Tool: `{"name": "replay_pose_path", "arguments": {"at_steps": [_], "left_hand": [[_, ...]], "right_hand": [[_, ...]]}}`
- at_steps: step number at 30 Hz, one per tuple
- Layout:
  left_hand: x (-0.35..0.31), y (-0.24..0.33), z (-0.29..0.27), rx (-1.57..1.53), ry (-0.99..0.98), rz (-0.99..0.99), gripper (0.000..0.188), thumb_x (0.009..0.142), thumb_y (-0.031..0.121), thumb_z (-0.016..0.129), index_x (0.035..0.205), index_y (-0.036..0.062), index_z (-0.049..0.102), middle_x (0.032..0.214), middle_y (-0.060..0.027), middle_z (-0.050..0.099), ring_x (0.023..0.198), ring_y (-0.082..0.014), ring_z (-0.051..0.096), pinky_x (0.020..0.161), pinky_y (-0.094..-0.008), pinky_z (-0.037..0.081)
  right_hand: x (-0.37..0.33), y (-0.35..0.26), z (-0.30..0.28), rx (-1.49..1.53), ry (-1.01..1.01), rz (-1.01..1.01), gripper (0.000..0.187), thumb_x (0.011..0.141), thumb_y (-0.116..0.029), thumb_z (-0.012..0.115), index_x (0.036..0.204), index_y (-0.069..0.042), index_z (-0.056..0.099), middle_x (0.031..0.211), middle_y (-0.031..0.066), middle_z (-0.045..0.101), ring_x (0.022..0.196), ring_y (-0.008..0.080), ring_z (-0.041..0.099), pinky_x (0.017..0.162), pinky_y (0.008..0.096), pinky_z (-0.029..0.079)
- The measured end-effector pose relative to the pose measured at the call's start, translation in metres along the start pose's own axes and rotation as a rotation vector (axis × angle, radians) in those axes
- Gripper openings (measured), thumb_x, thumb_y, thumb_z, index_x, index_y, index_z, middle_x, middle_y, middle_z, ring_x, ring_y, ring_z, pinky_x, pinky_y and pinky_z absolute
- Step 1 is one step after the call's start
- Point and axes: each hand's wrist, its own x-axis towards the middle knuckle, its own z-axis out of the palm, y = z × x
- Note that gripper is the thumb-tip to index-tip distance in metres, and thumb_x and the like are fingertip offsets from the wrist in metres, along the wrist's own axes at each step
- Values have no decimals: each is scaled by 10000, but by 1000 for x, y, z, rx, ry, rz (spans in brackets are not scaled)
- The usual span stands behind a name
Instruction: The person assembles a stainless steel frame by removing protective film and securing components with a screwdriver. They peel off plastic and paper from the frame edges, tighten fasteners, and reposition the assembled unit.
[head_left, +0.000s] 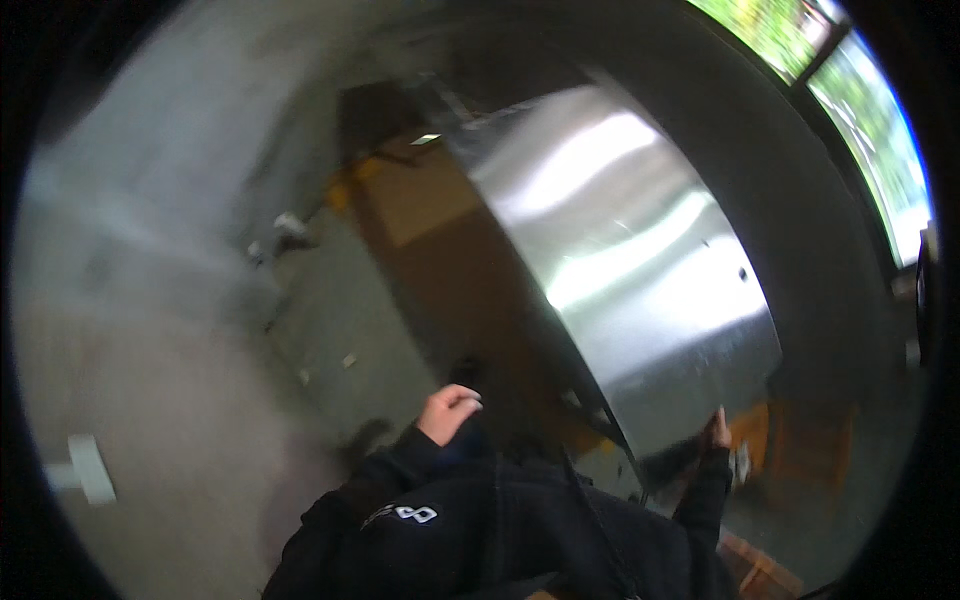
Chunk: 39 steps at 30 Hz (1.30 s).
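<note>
My left hand (448,414) is in front of my body, its fingers loosely bent and a small gap beside the thumb. Nothing shows in it. At the near right corner of a large shiny metal sheet (660,250) is my right hand (719,430), a finger or thumb pointing up along the edge. The rest of that hand is hidden or blurred, and I cannot tell whether it grips the sheet or only touches it. The sheet is smooth and silvery, with bright reflections and a small dark spot near its right side.
A brown surface (440,270) with a lighter tan patch runs along the sheet's left side. Small pale scraps (349,360) lie on the grey floor (180,370). A white T-shaped thing (92,468) is at far left. Orange-brown boxes (810,440) stand right of my right hand, below windows (870,130).
</note>
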Motion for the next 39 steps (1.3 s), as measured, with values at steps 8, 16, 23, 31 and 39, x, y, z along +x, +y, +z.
{"name": "replay_pose_path", "arguments": {"at_steps": [8, 16, 23, 31, 39], "left_hand": [[81, 9, -49, 61, -99, 4, 160, 845, 31, 561, 999, -3, 590, 905, -66, 641, 843, -115, 595, 762, -244, 472], [241, 80, -37, -109, -1, -64, 310, 838, 156, 599, 1109, 43, 501, 1039, -82, 566, 932, -185, 552, 781, -340, 459], [300, 84, 1, -310, 127, -128, 465, 832, 266, 632, 1205, 83, 424, 1156, -96, 500, 1010, -246, 513, 797, -425, 447], [297, 93, -42, -395, 239, -208, 552, 839, 379, 619, 1256, 96, 394, 1282, -137, 394, 1119, -297, 433, 849, -451, 432], [355, 127, -120, -458, 118, -270, 493, 898, 358, 550, 1265, 75, 384, 1212, -130, 472, 1030, -270, 511, 870, -455, 441]], "right_hand": [[-111, 77, -16, -399, 737, 19, 555, 834, -505, 560, 1000, 22, 609, 939, 118, 611, 876, 248, 556, 769, 384, 428], [-116, 145, -25, -93, 559, -47, 452, 865, -478, 552, 866, -27, 577, 772, -3, 543, 709, 131, 490, 646, 280, 402], [-108, 131, -41, -132, 424, 38, 429, 838, -447, 603, 990, -45, 608, 833, 37, 571, 733, 136, 524, 639, 284, 423], [-58, -34, 107, -761, 600, -675, 368, 816, -190, 630, 1099, 29, 540, 1107, 146, 551, 1028, 269, 530, 897, 350, 412], [65, -68, 340, -927, 218, -805, 292, 810, -177, 628, 1025, 12, 570, 1096, 142, 557, 950, 266, 564, 786, 323, 471]]}}
